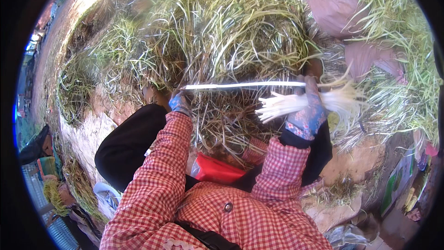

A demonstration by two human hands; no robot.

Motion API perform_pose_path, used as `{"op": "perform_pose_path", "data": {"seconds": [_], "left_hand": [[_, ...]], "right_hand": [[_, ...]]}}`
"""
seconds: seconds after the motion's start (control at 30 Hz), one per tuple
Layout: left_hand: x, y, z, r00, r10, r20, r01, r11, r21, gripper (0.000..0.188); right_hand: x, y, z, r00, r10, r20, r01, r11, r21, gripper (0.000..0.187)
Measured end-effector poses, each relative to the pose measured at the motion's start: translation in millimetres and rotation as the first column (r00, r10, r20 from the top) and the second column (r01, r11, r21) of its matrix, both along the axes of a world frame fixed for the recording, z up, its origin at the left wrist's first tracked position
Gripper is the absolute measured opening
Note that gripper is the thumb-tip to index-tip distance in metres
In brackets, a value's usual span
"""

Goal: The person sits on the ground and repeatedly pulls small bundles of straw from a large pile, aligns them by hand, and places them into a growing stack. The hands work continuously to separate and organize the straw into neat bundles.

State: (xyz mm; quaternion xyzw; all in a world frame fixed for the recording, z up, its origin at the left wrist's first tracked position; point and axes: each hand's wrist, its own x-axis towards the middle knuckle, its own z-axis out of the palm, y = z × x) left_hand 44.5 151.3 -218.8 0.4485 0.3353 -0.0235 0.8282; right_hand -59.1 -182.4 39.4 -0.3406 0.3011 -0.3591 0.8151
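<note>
My left hand [179, 103], in a blue floral glove, pinches the left end of a long white stalk [245, 85], like a blanched chive or scallion. Stretched nearly level, the stalk runs across to my right hand [307, 113], where its other end meets the fingers. Wrapped in that same gloved right hand is a bunch of white stalks [280, 105]. Their cut-looking ends point left, and the blurred paler ends fan out past the hand to the right. Just beyond both hands lies a big heap of green and yellowish leafy stalks [240, 28].
Loose trimmings [226, 129] cover the ground between my knees, near a red bag [215, 169]. More green leaves [393, 9] lie at the far right around brownish-pink cloths [337, 9]. A clear plastic bag [351, 235] rests at the lower right, a pale blue-white item [107, 196] at the left.
</note>
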Motion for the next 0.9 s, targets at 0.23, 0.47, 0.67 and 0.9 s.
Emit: {"op": "perform_pose_path", "data": {"seconds": [0.23, 0.47, 0.67, 0.9], "left_hand": [[-28.2, -47.5, 83.3, 0.476, -0.857, -0.2, 0.411, 0.015, 0.912, 0.075], [-31.0, -94.0, 255.8, 0.648, -0.761, 0.028, 0.422, 0.389, 0.819, 0.035], [-45.9, -116.8, 230.4, 0.091, -0.986, 0.137, 0.807, 0.154, 0.57, 0.065], [-48.4, -144.9, 229.6, 0.297, -0.928, 0.224, 0.203, 0.29, 0.935, 0.054]], "right_hand": [[-11.6, -20.9, 5.1, 0.999, 0.044, -0.007, -0.044, 0.992, -0.12, 0.02], [-4.6, -4.3, 1.3, 0.979, 0.094, 0.183, -0.104, 0.994, 0.047, 0.034], [-4.5, 0.7, 1.9, 0.9, 0.18, 0.398, -0.222, 0.973, 0.062, 0.036], [4.9, 14.6, 1.6, 0.978, 0.191, 0.085, -0.191, 0.982, -0.011, 0.034]]}}
